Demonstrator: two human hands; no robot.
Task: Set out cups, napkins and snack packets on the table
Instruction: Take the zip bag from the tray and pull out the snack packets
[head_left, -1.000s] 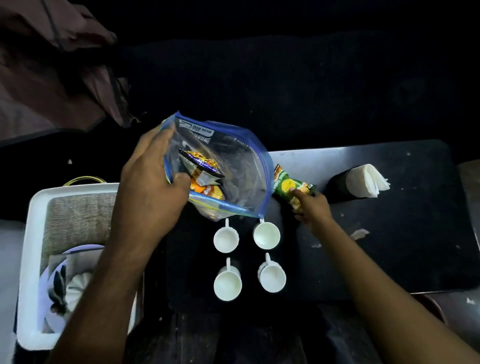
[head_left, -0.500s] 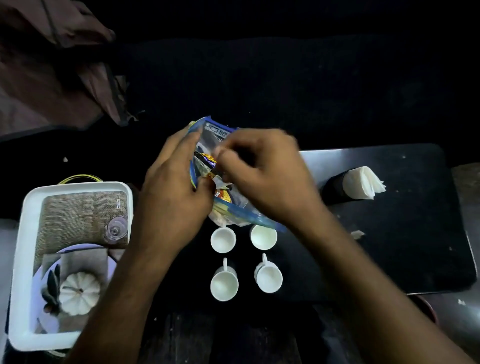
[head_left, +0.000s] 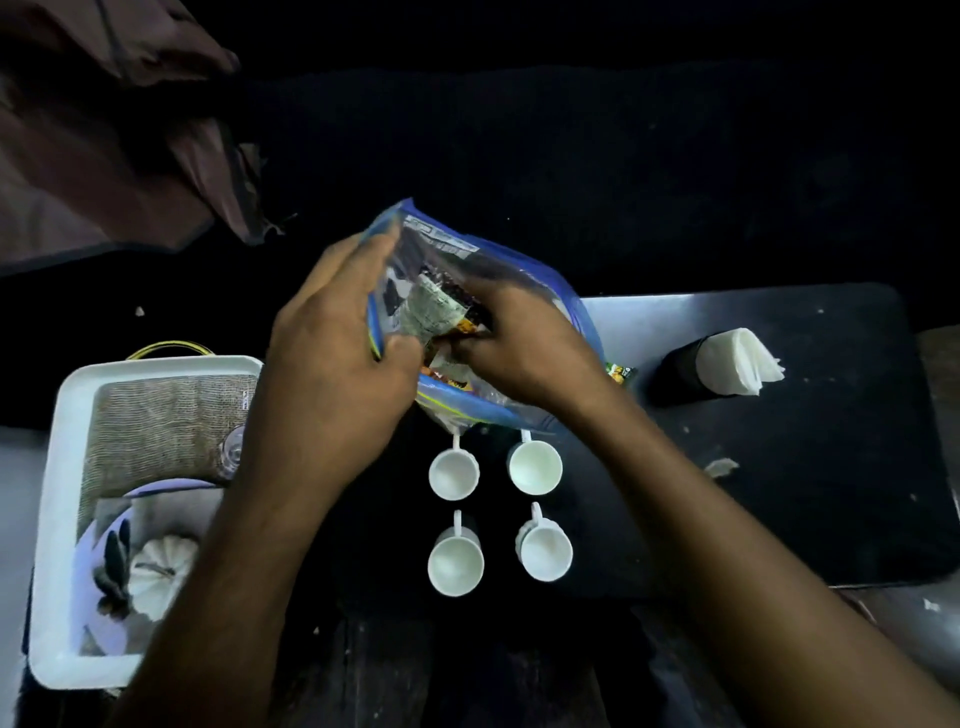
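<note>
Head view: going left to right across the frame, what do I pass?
White tray → left hand → zip bag → right hand → green snack packet → napkin holder.

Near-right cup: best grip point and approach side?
Take the near-right cup by its handle, coming from the far side. The cup stands upright, mouth up, and the handle sticks out from its far-left edge into the open gap toward the cup behind. Pinching the rim from above should also work, though it looks less secure.

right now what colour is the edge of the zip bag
Blue, along the zip bag's edge, seen in the head view.
</note>
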